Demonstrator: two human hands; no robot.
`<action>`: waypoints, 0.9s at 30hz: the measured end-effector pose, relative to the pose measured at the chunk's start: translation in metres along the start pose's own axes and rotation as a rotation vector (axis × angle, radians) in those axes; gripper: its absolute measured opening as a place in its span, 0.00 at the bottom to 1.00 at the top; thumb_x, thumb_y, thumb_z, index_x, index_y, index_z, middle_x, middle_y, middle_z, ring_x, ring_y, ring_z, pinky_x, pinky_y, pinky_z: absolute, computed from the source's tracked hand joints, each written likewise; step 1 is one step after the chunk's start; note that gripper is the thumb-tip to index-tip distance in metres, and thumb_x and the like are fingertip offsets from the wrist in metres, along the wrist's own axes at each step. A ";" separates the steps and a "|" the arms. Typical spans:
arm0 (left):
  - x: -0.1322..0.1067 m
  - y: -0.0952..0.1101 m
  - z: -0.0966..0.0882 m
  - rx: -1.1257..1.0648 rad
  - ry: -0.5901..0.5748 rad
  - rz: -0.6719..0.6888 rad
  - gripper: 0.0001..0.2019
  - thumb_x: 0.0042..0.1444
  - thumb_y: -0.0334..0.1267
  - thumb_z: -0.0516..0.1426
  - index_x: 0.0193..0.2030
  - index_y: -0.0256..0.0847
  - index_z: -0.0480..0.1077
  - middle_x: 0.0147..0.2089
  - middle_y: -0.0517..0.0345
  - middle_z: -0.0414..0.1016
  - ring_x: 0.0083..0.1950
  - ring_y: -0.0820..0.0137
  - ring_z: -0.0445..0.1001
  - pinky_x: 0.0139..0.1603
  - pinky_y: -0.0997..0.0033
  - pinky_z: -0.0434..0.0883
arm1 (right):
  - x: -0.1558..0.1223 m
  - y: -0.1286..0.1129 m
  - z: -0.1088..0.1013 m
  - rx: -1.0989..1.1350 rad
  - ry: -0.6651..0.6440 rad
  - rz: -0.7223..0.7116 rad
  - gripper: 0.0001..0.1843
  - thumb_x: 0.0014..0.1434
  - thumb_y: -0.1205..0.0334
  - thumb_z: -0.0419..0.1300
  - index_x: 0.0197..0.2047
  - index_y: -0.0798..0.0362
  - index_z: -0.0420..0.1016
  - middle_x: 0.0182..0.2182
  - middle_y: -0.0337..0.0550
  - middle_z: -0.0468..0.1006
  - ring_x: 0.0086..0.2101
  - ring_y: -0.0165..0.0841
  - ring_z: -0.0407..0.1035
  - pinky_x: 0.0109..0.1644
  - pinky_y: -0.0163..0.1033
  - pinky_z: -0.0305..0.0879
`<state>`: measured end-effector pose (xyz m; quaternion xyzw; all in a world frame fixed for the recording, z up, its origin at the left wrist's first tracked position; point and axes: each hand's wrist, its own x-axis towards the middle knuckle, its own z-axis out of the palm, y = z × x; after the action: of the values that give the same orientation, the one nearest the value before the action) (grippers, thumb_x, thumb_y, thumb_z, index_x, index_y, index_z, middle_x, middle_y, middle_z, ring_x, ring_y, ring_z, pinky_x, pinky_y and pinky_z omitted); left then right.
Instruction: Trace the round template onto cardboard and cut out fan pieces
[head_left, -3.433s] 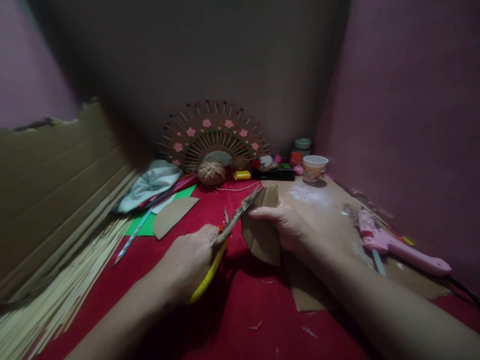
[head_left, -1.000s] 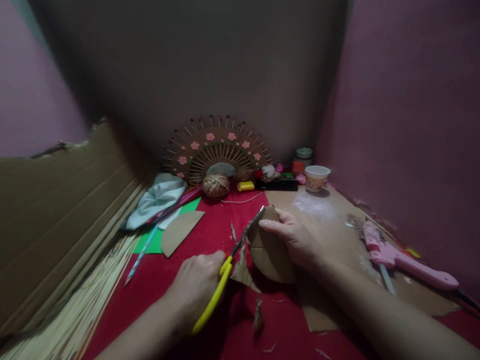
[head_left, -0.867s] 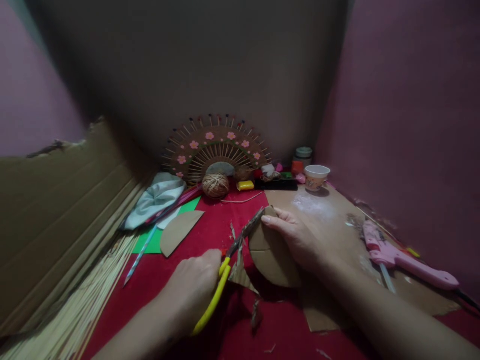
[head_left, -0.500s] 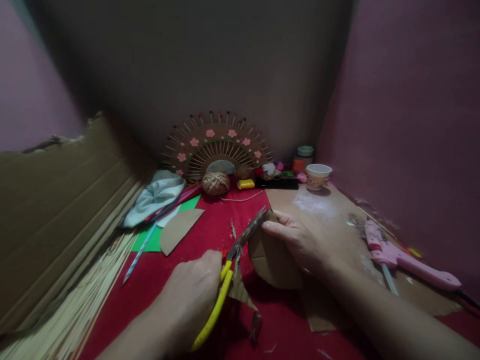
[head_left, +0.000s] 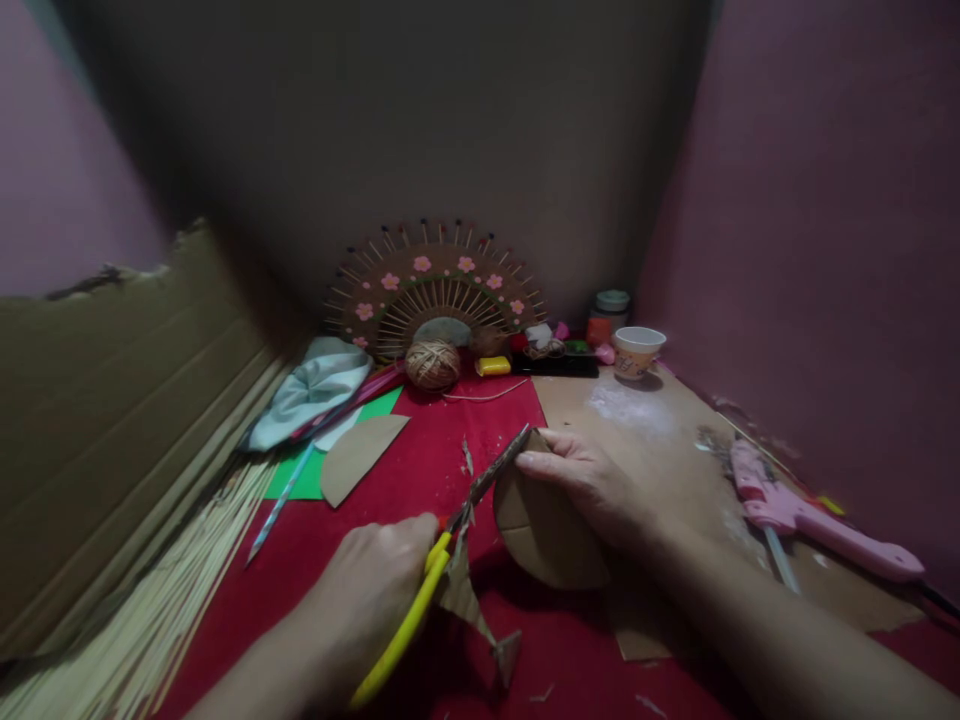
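- The left hand [head_left: 382, 565] is curled tight round the yellow handle of the scissors [head_left: 439, 560]; the blades look nearly together and slant up towards the other grip, I'd say to meet the edge there.
- The right hand [head_left: 589, 475] has the card [head_left: 544, 530] pinched near its top, thumb in front, the other fingers mostly hidden. Holding it by that end seems meant to leave the curved rim bare on the scissor side.
- Blade tips sit just beside that thumb; whether they bite card, I can't tell.
- A ragged offcut [head_left: 465, 595] hangs below the blades, between the two grips; I can't see what holds it.
- Beyond the left grip, a cut piece [head_left: 360, 460] lies partly on a green sheet [head_left: 300, 478], probably set aside from the blades.
- Right of the right grip, the glue gun [head_left: 817, 525] rests well apart, likely to keep it off the working spot.
- Past both grips, the cup [head_left: 637, 355] bears printing too blurred to read; I can make out no brand anywhere.
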<state>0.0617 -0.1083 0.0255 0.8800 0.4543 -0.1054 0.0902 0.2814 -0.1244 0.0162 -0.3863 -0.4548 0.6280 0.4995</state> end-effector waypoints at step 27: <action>0.014 -0.025 0.019 -0.325 0.470 0.069 0.08 0.54 0.42 0.45 0.27 0.43 0.57 0.25 0.58 0.65 0.25 0.69 0.64 0.27 0.70 0.59 | -0.002 -0.003 0.001 0.018 -0.006 0.097 0.09 0.50 0.59 0.62 0.28 0.56 0.69 0.22 0.38 0.73 0.21 0.26 0.66 0.26 0.32 0.58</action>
<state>0.0469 -0.0876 0.0023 0.8692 0.4434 0.1789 0.1258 0.2815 -0.1260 0.0196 -0.4014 -0.4316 0.6566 0.4706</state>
